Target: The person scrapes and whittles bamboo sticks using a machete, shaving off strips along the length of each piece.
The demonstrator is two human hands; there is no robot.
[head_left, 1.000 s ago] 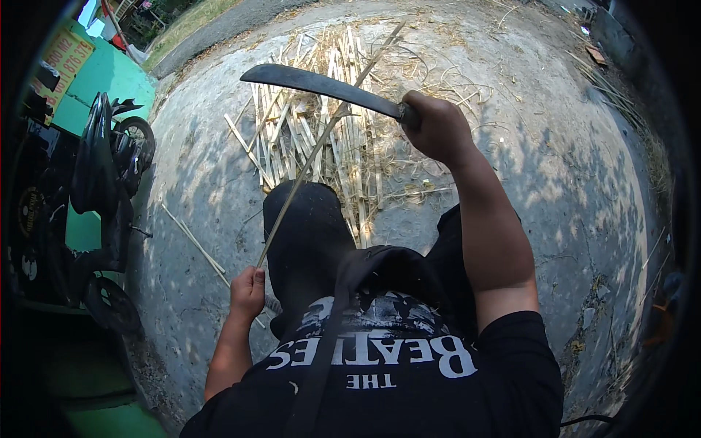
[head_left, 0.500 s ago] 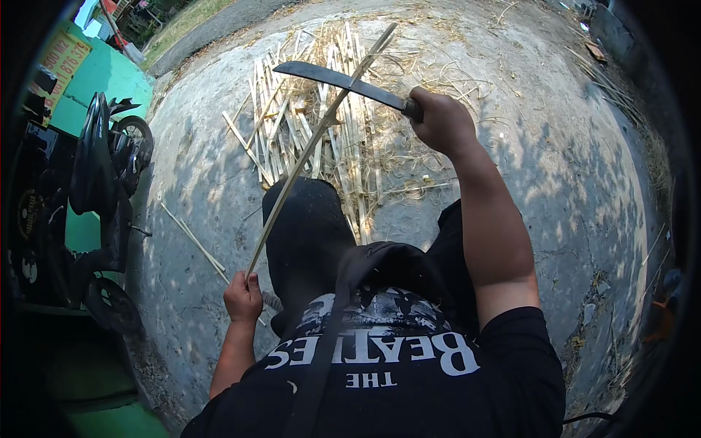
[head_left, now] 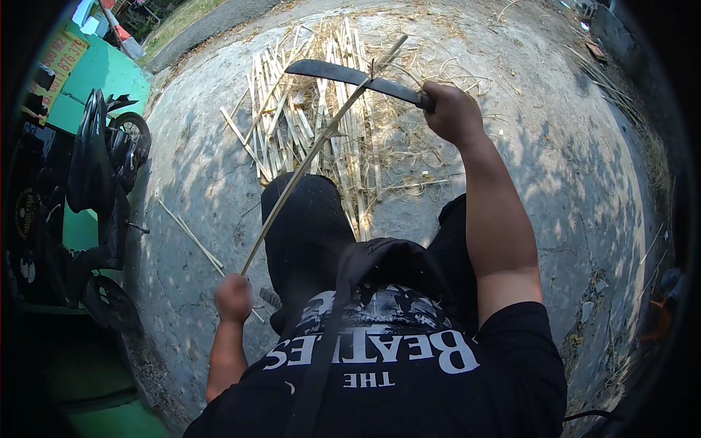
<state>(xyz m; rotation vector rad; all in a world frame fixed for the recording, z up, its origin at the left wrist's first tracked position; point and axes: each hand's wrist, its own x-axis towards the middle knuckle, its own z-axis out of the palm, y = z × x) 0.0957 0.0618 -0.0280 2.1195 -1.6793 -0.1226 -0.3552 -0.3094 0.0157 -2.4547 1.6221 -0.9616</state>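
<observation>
My left hand (head_left: 233,298), a little blurred, is closed around the near end of a long, thin bamboo strip (head_left: 301,171). The strip slants up past my left knee to the far right. My right hand (head_left: 454,113) grips the handle of a machete (head_left: 328,71), whose dark, broad blade points left. Near the strip's far end the blade lies across it, and a small raised sliver shows where they meet. Below, on the concrete, spreads a pile of pale bamboo strips (head_left: 355,153) with curly shavings around it.
A few loose strips (head_left: 191,235) lie on the concrete to the left of my left leg. Farther left stands a dark motorbike (head_left: 102,175) by a green wall (head_left: 113,77). More long sticks (head_left: 613,91) lie along the far right edge.
My right hand and the machete have shifted slightly right. The strip has moved a little, with its far end farther right, and my left hand has shifted slightly left. The raised sliver now shows at the blade.
</observation>
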